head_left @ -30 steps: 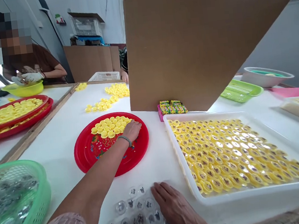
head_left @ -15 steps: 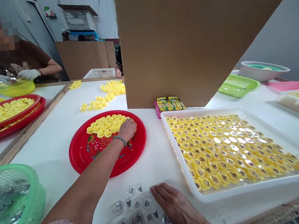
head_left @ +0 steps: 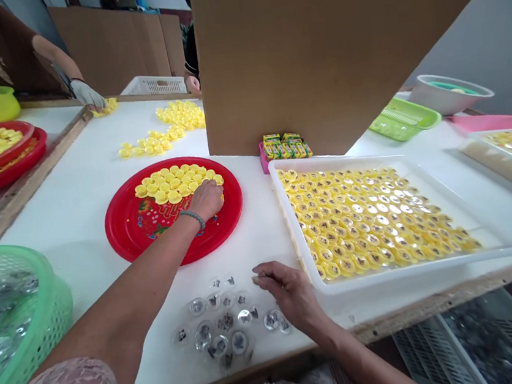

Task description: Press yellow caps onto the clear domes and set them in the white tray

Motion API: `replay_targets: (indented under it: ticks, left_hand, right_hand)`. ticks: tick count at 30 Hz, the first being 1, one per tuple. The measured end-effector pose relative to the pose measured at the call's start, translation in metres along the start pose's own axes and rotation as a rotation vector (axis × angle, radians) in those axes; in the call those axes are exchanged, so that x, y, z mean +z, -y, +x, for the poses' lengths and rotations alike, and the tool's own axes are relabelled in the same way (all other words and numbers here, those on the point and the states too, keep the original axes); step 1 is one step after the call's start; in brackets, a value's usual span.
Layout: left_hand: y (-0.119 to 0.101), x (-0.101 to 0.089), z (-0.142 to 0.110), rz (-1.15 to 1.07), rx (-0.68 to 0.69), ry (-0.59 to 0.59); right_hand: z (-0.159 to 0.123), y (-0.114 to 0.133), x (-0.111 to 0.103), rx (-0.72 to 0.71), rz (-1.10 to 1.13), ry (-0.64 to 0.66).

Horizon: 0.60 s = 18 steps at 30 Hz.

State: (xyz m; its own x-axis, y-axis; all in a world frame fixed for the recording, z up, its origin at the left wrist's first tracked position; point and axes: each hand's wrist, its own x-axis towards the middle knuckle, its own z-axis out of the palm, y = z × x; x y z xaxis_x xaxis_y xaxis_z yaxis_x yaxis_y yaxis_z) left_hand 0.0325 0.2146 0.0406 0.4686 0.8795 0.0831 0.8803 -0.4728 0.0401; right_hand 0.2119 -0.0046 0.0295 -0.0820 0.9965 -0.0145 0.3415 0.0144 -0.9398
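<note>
My left hand [head_left: 207, 199] is over the red round tray [head_left: 124, 231], at the right side of a cluster of small yellow round caps [head_left: 174, 196]. Its fingers curl down, with a bit of yellow at the tips; the rest of the grip is hidden. My right hand [head_left: 293, 292] is pinched above the white table, between the red tray and a white rectangular tray [head_left: 287, 225]. What its fingertips hold, if anything, is too small to make out. Left of it lie several clear round domes [head_left: 239, 342] with dark printed figures inside.
Yellow pieces with dark pictures [head_left: 356, 223] fill rows in the white tray. A green basket [head_left: 52, 314] of clear pieces stands left. Upright cardboard [head_left: 291, 58] rises behind small packets [head_left: 285, 148]. Across the table, a co-worker's gloved hand [head_left: 88, 95] touches loose yellow pieces.
My view has tilted downward. My right hand has lifted off the domes and its fingers have pinched together. My left hand stays at the yellow caps. The co-worker's gloved hand has reached to loose yellow pieces.
</note>
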Motion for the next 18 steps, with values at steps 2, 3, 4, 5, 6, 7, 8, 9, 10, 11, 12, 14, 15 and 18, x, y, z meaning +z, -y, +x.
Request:
replay_targets:
  ticks: [2, 3, 4, 5, 6, 7, 8, 9, 10, 11, 12, 14, 15, 18]
  left_hand:
    - [-0.008, -0.009, -0.013, -0.022, -0.027, -0.051]
    - [-0.013, -0.015, -0.022, -0.045, -0.040, -0.090]
    - [-0.021, -0.021, -0.032, -0.076, -0.044, -0.131]
    - [-0.029, -0.026, -0.044, -0.117, -0.038, -0.167]
    - [-0.039, -0.030, -0.057, -0.157, -0.019, -0.185]
    - [-0.049, -0.032, -0.070, -0.193, 0.010, -0.179]
    - [-0.059, -0.032, -0.084, -0.223, 0.037, -0.155]
    - [-0.069, -0.030, -0.097, -0.248, 0.048, -0.126]
    - [-0.078, -0.026, -0.108, -0.267, 0.054, -0.094]
    - [-0.086, -0.021, -0.118, -0.281, 0.054, -0.060]
    - [-0.092, -0.014, -0.126, -0.290, 0.043, -0.032]
    - [-0.100, 0.000, -0.135, -0.302, 0.004, -0.002]
    - [-0.102, 0.006, -0.137, -0.307, -0.024, -0.001]
    - [-0.101, 0.015, -0.139, -0.341, -0.094, -0.020]
  right_hand:
    - [-0.001, 0.004, -0.001, 0.017, 0.069, -0.010]
    - [-0.002, 0.007, -0.002, 0.023, 0.101, -0.016]
    - [-0.002, 0.008, -0.003, 0.028, 0.133, -0.023]
    - [-0.002, 0.010, -0.003, 0.033, 0.165, -0.028]
    - [-0.003, 0.011, -0.004, 0.041, 0.198, -0.028]
    - [-0.003, 0.012, -0.005, 0.052, 0.230, -0.025]
    - [-0.004, 0.012, -0.006, 0.063, 0.263, -0.020]
    - [-0.005, 0.013, -0.006, 0.075, 0.294, -0.014]
    - [-0.005, 0.014, -0.007, 0.090, 0.321, -0.007]
    - [-0.006, 0.015, -0.007, 0.104, 0.347, -0.001]
    - [-0.006, 0.016, -0.007, 0.114, 0.372, 0.003]
    - [-0.006, 0.019, -0.006, 0.120, 0.417, 0.012]
    - [-0.006, 0.020, -0.006, 0.114, 0.431, 0.015]
    - [-0.004, 0.022, -0.005, 0.092, 0.403, 0.012]
